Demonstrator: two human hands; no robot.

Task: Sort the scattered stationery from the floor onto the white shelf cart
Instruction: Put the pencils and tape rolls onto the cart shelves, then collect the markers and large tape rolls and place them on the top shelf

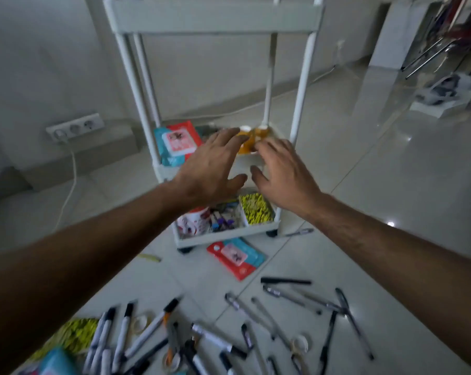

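The floor point(391, 185) is laid in pale glossy tiles, and light is mirrored in them. The cart point(215, 17) is made of white plastic with a matt, smooth finish. The wipes pack point(235, 257) is wrapped in shiny red and blue film. The markers point(120, 334) are seen as smooth white plastic with black caps. The pens point(291, 296) look like clear plastic, though blur leaves this uncertain. The wall point(39, 63) is painted matt.
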